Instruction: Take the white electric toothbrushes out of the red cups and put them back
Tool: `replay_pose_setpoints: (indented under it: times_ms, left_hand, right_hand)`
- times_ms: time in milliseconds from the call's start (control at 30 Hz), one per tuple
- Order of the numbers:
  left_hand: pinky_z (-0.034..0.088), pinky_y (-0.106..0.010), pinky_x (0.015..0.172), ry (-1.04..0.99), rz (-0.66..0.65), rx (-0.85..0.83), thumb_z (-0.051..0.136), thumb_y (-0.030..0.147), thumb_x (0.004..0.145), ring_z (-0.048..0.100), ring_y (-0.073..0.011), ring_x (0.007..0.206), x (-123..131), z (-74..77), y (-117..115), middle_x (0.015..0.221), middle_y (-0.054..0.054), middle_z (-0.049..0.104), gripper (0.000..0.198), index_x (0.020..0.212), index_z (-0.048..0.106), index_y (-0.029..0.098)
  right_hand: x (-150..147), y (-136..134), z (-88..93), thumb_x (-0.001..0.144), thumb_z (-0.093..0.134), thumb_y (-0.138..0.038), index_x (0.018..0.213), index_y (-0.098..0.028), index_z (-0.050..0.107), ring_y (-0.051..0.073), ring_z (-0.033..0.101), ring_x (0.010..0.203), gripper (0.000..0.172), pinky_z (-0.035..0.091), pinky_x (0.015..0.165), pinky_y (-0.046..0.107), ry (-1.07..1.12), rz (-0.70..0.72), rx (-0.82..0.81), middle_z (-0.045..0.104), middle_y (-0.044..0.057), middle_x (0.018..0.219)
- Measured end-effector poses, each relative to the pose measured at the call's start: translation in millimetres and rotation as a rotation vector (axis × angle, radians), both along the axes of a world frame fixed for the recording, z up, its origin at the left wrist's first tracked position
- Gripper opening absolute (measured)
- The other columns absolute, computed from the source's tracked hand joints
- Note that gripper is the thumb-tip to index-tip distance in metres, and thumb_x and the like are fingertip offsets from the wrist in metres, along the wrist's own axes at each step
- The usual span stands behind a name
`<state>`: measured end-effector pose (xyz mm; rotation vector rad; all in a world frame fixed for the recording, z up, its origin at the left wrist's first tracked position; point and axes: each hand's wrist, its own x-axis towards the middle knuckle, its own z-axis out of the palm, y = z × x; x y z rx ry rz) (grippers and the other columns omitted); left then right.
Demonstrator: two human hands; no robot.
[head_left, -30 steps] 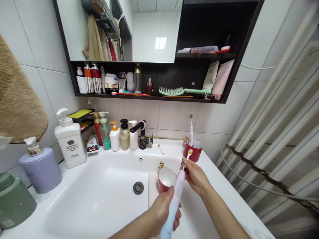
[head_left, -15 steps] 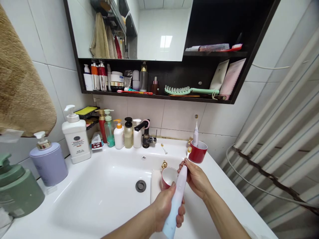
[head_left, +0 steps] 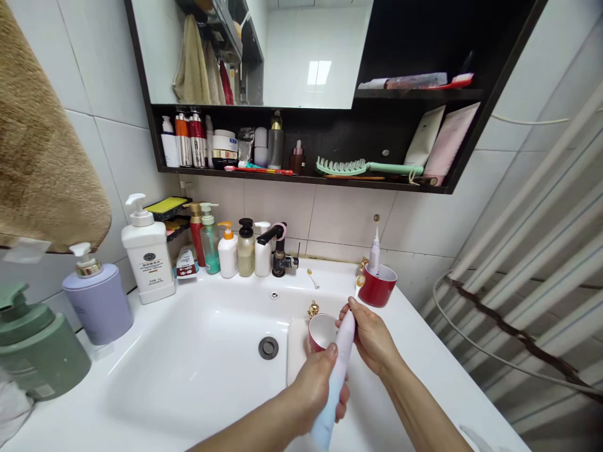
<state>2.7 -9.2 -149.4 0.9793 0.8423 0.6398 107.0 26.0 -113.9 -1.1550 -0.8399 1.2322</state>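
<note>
1. Electric toothbrush (head_left: 340,364) lies between my hands, touching both, its long axis running from between six and seven o'clock up to between twelve and one.
2. My left hand (head_left: 313,386) wraps its handle (head_left: 333,387), thumb on top.
3. My right hand (head_left: 372,333), nearer the brush head (head_left: 360,283), has its fingertips pinched narrow at that head's base, partly hiding the join.
4. Beneath, the white washbasin (head_left: 202,358) shows its drain (head_left: 268,348) at nine, a loose brush head (head_left: 313,280) on the rim at eleven, a red cup (head_left: 311,343) nearer at eleven, and a rim cup (head_left: 379,292) at one, holding a second toothbrush (head_left: 374,258).
5. Around me, a tan towel (head_left: 51,132) hangs at ten, a dark cabinet (head_left: 343,142) spans twelve, and pale pipes (head_left: 530,182) stand at two.
</note>
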Motion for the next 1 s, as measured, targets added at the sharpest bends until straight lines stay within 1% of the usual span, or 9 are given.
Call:
replay_pose_setpoints:
  times_ms: [67, 100, 233, 433, 600, 800, 867, 900, 1000]
  left_hand:
    - [0.024, -0.02, 0.035, -0.043, -0.027, -0.051, 0.014, 0.066, 0.058, 0.033, -0.0052, 0.03, 0, 1.0, 0, 0.042, 0.004, 0.038, 0.056, 0.065, 0.037, 0.015]
    - [0.024, -0.02, 0.035, -0.036, -0.025, -0.029, 0.015, 0.066, 0.058, 0.032, -0.0052, 0.029, -1, 1.1, 0, 0.041, 0.004, 0.038, 0.056, 0.065, 0.037, 0.015]
    - [0.025, -0.02, 0.034, 0.054, 0.039, 0.156, 0.023, 0.067, 0.055, 0.034, -0.0059, 0.029, -2, 0.4, 1, 0.041, 0.004, 0.04, 0.054, 0.064, 0.036, 0.016]
    - [0.025, -0.019, 0.035, -0.047, -0.063, 0.06, 0.017, 0.068, 0.055, 0.033, -0.0053, 0.029, -3, 3.0, 4, 0.04, 0.004, 0.038, 0.059, 0.065, 0.038, 0.014]
    - [0.025, -0.02, 0.036, -0.068, -0.077, 0.043, 0.02, 0.068, 0.055, 0.034, -0.0051, 0.03, -6, 5.7, 5, 0.04, 0.004, 0.038, 0.058, 0.065, 0.038, 0.014]
    - [0.021, -0.018, 0.036, -0.178, -0.128, -0.074, 0.014, 0.068, 0.056, 0.031, -0.0041, 0.029, -6, 9.7, 0, 0.039, 0.004, 0.036, 0.059, 0.062, 0.037, 0.015]
    - [0.022, -0.018, 0.036, -0.171, -0.076, -0.06, 0.016, 0.067, 0.057, 0.032, -0.0042, 0.029, -5, 9.8, 3, 0.04, 0.004, 0.037, 0.058, 0.062, 0.038, 0.014]
    - [0.023, -0.019, 0.036, -0.158, -0.022, -0.029, 0.017, 0.066, 0.058, 0.032, -0.0045, 0.03, -6, 9.7, 7, 0.04, 0.004, 0.038, 0.057, 0.063, 0.039, 0.014]
    - [0.027, -0.02, 0.037, -0.1, 0.2, 0.111, 0.021, 0.063, 0.061, 0.035, -0.0056, 0.032, -8, 9.3, 19, 0.041, 0.004, 0.038, 0.054, 0.064, 0.041, 0.013]
  right_hand:
    - [0, 0, -0.7, 0.06, 0.049, -0.042, 0.055, -0.016, 0.046, 0.009, 0.047, 0.046, 0.026, 0.035, 0.046, 0.019, 0.018, 0.003, 0.005, 0.048, -0.003, 0.047]
    - [0, 0, -1.1, 0.06, 0.049, -0.041, 0.055, -0.016, 0.046, 0.009, 0.047, 0.046, 0.026, 0.035, 0.045, 0.019, 0.018, -0.007, 0.007, 0.048, -0.003, 0.047]
    - [-1, -1, -1.4, 0.059, 0.051, -0.039, 0.057, -0.016, 0.047, 0.009, 0.048, 0.047, 0.023, 0.036, 0.045, 0.02, 0.031, -0.046, 0.024, 0.048, -0.003, 0.05]
    - [0, -4, -0.2, 0.059, 0.051, -0.037, 0.058, -0.017, 0.046, 0.011, 0.047, 0.048, 0.021, 0.04, 0.048, 0.026, 0.23, 0.07, 0.059, 0.048, -0.003, 0.052]
    - [1, -4, 0.6, 0.06, 0.052, -0.037, 0.061, -0.019, 0.048, 0.011, 0.049, 0.052, 0.019, 0.041, 0.052, 0.026, 0.216, 0.088, 0.08, 0.05, -0.002, 0.055]
    - [-1, -9, 8.3, 0.06, 0.05, -0.04, 0.058, -0.019, 0.045, 0.01, 0.047, 0.05, 0.021, 0.04, 0.052, 0.027, 0.246, 0.204, 0.113, 0.048, -0.003, 0.054]
    - [-6, -11, 6.5, 0.06, 0.049, -0.041, 0.061, -0.019, 0.047, 0.01, 0.047, 0.05, 0.022, 0.04, 0.051, 0.025, 0.182, 0.184, 0.113, 0.049, -0.003, 0.055]
    - [-9, -12, 4.4, 0.061, 0.048, -0.041, 0.064, -0.019, 0.049, 0.01, 0.047, 0.049, 0.023, 0.039, 0.049, 0.024, 0.116, 0.191, 0.105, 0.05, -0.002, 0.054]
    - [-20, -14, -3.1, 0.059, 0.05, -0.039, 0.074, -0.017, 0.052, 0.009, 0.043, 0.039, 0.026, 0.035, 0.04, 0.022, -0.138, 0.305, 0.095, 0.049, -0.004, 0.047]
